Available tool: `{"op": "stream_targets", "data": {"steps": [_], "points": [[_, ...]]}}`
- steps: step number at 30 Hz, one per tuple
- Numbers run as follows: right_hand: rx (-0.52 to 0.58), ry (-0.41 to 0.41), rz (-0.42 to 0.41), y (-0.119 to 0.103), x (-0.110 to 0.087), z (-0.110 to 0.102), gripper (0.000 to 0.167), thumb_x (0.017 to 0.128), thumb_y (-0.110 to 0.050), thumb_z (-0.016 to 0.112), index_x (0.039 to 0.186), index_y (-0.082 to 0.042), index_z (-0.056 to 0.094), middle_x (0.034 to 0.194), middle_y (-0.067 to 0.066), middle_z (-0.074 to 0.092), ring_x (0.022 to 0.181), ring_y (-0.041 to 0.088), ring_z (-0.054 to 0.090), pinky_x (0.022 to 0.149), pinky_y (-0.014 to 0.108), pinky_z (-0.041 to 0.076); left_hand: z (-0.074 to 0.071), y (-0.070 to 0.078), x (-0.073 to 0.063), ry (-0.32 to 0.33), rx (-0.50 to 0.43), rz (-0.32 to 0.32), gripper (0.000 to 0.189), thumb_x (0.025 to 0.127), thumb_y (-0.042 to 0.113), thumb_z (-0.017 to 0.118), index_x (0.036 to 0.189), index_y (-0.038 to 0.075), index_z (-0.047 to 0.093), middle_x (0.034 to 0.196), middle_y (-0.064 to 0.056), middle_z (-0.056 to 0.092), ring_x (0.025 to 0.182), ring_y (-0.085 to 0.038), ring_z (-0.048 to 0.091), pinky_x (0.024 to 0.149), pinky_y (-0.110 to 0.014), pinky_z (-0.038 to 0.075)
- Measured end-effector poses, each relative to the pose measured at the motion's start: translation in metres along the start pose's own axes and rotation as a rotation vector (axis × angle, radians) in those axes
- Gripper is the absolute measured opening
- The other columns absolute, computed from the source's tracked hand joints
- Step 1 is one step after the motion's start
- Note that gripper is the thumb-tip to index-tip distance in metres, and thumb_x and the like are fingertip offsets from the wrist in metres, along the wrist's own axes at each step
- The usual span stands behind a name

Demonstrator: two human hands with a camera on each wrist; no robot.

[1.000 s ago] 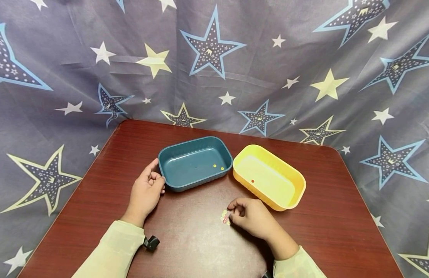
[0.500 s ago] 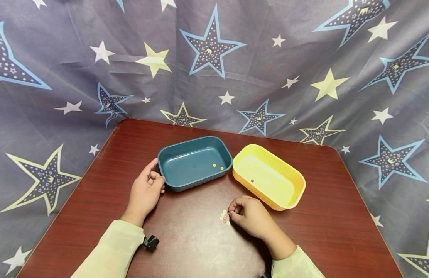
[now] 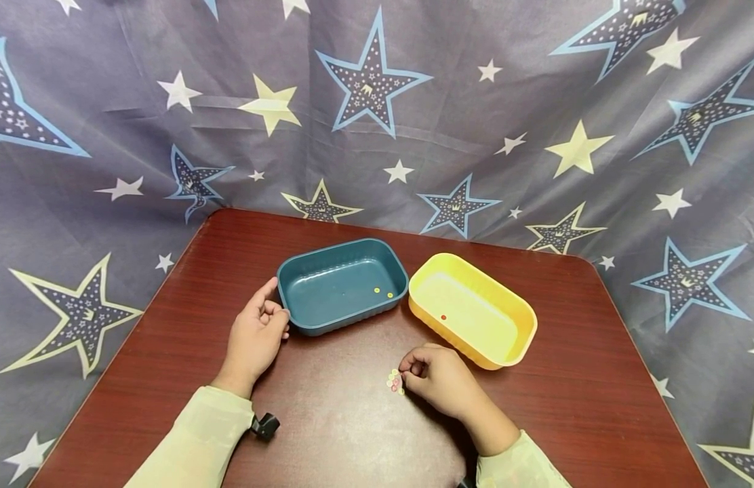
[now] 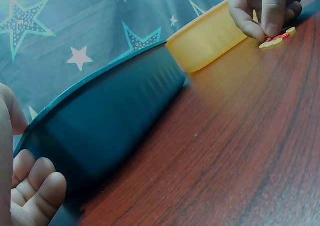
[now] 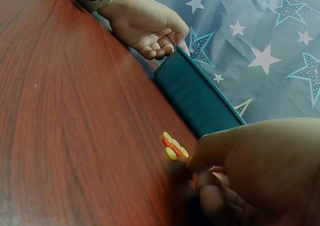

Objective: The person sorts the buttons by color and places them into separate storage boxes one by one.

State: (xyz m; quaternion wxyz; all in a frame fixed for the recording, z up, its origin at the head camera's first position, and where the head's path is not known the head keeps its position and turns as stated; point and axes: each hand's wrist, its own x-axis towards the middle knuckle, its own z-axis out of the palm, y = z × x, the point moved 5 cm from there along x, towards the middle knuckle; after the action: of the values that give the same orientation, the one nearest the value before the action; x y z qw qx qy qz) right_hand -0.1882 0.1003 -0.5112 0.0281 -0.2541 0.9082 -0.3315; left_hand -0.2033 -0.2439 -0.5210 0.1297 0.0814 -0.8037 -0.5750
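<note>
My left hand [image 3: 255,335] holds the left end of a dark teal plastic tray [image 3: 328,325], thumb and index finger at its rim and the other fingers curled. Two small yellow buttons [image 3: 377,290] lie inside that tray. Thumb and index finger of my right hand [image 3: 444,383] pinch a small red button [image 5: 188,159], mostly hidden by the fingertips. Right at those fingertips, several yellow and red buttons [image 4: 272,43] lie in a loose cluster on the table. A yellow plastic tray [image 3: 523,318] stands beyond my right hand, with one red button [image 3: 443,317] in it.
The trays stand side by side, their near corners meeting, on a reddish-brown wooden table [image 3: 328,420]. A grey curtain [image 3: 352,156] printed with stars hangs behind the table and along both sides. A black wrist strap piece [image 3: 266,426] sticks out from the left sleeve.
My right hand has shifted only slightly at the button cluster, its thumb and index fingertips drawing together. The left hand and both trays stay in place.
</note>
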Motion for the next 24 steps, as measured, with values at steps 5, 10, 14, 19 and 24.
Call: {"op": "stream_targets", "data": {"steps": [5,10,14,19,24], "points": [[-0.021,-0.028,0.034,0.0004,0.0008,0.0010,0.014,0.075,-0.017,0.078,0.078,-0.024,0.066,0.076,-0.007,0.060,0.068,0.006,0.055,0.062,0.023,0.047,0.0005,0.0007,0.0002,-0.001,-0.007,0.003,0.061,0.094,0.016,0.061,0.152,0.029,0.044,0.087,-0.007,0.061,0.067,-0.023,0.065,0.057,-0.030,0.055],[-0.033,-0.012,0.014,-0.0006,0.0013,0.0001,0.019,0.072,-0.015,0.079,0.073,-0.026,0.063,0.072,-0.008,0.060,0.065,0.002,0.053,0.059,0.022,0.047,0.0000,0.0012,0.0002,-0.007,-0.012,-0.012,0.063,0.094,0.016,0.061,0.152,0.029,0.043,0.087,-0.006,0.061,0.068,-0.023,0.065,0.058,-0.031,0.056],[-0.010,-0.012,-0.005,-0.0006,0.0005,-0.0010,0.021,0.072,-0.015,0.078,0.071,-0.027,0.061,0.066,-0.015,0.058,0.059,0.000,0.054,0.055,0.021,0.048,0.0005,0.0008,0.0005,-0.006,-0.013,-0.012,0.063,0.093,0.016,0.061,0.152,0.029,0.043,0.087,-0.006,0.061,0.068,-0.023,0.065,0.058,-0.031,0.056],[0.029,-0.027,0.001,0.0010,0.0001,-0.0009,0.019,0.072,-0.014,0.076,0.072,-0.026,0.061,0.063,-0.017,0.057,0.057,0.001,0.054,0.053,0.021,0.048,0.0007,0.0008,0.0005,-0.003,-0.021,0.004,0.061,0.094,0.016,0.061,0.152,0.028,0.044,0.087,-0.007,0.061,0.068,-0.024,0.065,0.058,-0.029,0.056],[0.101,-0.055,0.011,0.0029,-0.0002,-0.0020,0.015,0.077,-0.011,0.074,0.080,-0.024,0.067,0.068,-0.014,0.060,0.057,0.004,0.057,0.053,0.023,0.049,0.0003,-0.0001,0.0000,-0.002,-0.027,0.012,0.060,0.095,0.016,0.061,0.151,0.028,0.045,0.087,-0.008,0.061,0.067,-0.024,0.065,0.058,-0.029,0.056]]}}
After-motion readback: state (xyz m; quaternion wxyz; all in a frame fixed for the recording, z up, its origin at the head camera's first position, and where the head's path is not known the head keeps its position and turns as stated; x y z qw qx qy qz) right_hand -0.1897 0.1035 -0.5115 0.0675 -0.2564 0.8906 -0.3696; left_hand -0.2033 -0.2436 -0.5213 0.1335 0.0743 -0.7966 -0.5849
